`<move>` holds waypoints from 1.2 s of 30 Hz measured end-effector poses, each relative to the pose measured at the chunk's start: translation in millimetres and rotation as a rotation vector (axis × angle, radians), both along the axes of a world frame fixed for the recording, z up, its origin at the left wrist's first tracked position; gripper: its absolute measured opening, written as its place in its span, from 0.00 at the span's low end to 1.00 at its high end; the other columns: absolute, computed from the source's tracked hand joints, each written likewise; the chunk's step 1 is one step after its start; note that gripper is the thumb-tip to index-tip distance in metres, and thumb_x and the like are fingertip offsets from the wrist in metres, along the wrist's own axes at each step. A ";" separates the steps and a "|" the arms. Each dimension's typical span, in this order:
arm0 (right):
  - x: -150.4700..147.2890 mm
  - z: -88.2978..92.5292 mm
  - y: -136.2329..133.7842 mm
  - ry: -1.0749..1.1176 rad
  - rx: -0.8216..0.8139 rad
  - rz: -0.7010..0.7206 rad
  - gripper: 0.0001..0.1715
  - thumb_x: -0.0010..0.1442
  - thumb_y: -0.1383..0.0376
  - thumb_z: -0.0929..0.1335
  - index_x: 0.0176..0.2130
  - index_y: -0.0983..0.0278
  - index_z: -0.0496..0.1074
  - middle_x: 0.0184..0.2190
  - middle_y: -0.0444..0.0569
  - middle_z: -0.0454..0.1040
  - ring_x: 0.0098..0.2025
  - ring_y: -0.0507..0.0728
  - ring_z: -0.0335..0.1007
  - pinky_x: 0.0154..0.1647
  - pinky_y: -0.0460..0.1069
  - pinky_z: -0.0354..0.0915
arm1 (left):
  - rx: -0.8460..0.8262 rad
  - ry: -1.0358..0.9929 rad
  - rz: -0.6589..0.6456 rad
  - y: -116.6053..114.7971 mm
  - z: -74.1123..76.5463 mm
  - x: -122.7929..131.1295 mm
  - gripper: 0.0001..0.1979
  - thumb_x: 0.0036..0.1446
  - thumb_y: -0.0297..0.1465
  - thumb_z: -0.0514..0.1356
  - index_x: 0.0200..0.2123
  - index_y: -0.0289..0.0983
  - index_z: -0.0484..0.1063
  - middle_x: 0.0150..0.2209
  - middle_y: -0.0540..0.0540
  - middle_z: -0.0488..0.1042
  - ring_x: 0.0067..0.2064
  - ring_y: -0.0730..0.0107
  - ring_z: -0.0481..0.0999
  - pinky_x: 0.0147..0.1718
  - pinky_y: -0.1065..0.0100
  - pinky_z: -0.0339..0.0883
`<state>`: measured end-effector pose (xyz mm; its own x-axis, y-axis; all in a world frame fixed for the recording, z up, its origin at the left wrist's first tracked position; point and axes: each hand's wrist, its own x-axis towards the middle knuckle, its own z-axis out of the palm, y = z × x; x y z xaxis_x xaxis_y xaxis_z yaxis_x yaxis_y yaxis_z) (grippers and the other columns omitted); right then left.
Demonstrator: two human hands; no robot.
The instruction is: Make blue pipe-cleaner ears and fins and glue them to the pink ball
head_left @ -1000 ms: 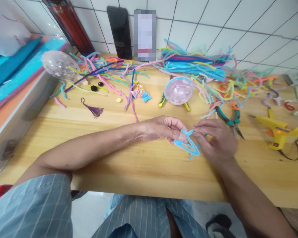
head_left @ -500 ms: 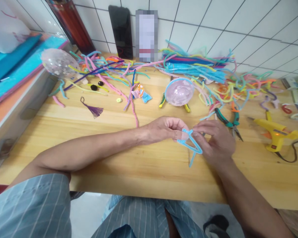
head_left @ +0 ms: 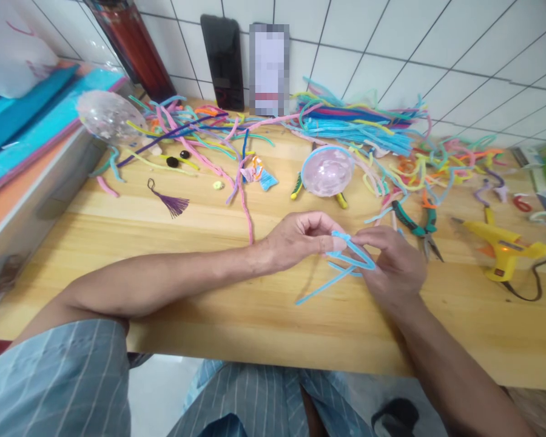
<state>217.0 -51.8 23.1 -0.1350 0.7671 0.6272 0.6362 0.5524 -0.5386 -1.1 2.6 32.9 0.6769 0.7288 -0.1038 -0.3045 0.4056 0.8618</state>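
Left hand (head_left: 295, 241): grip pinching blue pipe cleaner (head_left: 364, 260).
Right hand (head_left: 395, 264): grip pinching it too.
Blue pipe cleaner: bent, between grips, one end slanting out below left grip.
Clear dome (head_left: 327, 173): beyond grips.
Pliers (head_left: 407, 221): right of both.

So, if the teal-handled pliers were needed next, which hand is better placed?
Probably the right hand: it is nearer the teal-handled pliers, while the left hand, pinching the blue pipe cleaner, lies farther away. The right hand holds it too, so may need freeing first.
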 end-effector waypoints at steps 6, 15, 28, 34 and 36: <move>-3.9 2.1 -1.0 0.075 -0.071 0.103 0.08 0.64 0.65 0.77 0.43 0.51 0.81 0.34 0.43 0.84 0.34 0.58 0.80 0.37 0.54 0.75 | 0.025 0.001 0.037 -3.1 -1.0 -0.6 0.25 0.45 0.42 0.84 0.37 0.34 0.79 0.31 0.51 0.79 0.33 0.76 0.75 0.38 0.70 0.69; -4.8 1.9 -3.0 0.141 -0.200 0.127 0.09 0.63 0.66 0.78 0.42 0.52 0.81 0.33 0.43 0.82 0.34 0.58 0.78 0.38 0.55 0.73 | 0.007 -0.031 0.034 -2.4 -4.6 0.7 0.24 0.45 0.42 0.83 0.37 0.34 0.81 0.32 0.51 0.81 0.34 0.76 0.76 0.40 0.70 0.70; -10.9 2.5 -8.7 0.368 -0.392 0.118 0.10 0.60 0.65 0.81 0.40 0.54 0.82 0.33 0.41 0.81 0.34 0.55 0.76 0.39 0.52 0.71 | 0.047 -0.104 -0.042 -1.0 -4.7 0.3 0.22 0.55 0.45 0.79 0.39 0.34 0.78 0.31 0.51 0.80 0.34 0.76 0.77 0.38 0.71 0.70; -16.7 14.4 -9.5 0.421 -0.429 0.152 0.09 0.60 0.68 0.79 0.39 0.54 0.82 0.33 0.42 0.83 0.34 0.55 0.78 0.39 0.51 0.73 | 0.066 -0.134 -0.050 0.2 -9.4 0.3 0.22 0.57 0.45 0.78 0.38 0.34 0.77 0.32 0.50 0.78 0.33 0.76 0.76 0.38 0.70 0.70; -17.7 16.5 -10.2 0.426 -0.446 0.159 0.11 0.60 0.69 0.78 0.40 0.54 0.82 0.34 0.42 0.83 0.35 0.55 0.79 0.39 0.51 0.73 | 0.064 -0.115 -0.034 0.5 -8.6 0.7 0.23 0.56 0.46 0.79 0.37 0.34 0.77 0.31 0.51 0.78 0.33 0.76 0.75 0.38 0.70 0.68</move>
<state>199.3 -62.0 39.7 -0.0784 0.9579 0.2762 0.2442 0.2870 -0.9263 -0.4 3.1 24.3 0.7059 0.7079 0.0219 -0.3897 0.3624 0.8467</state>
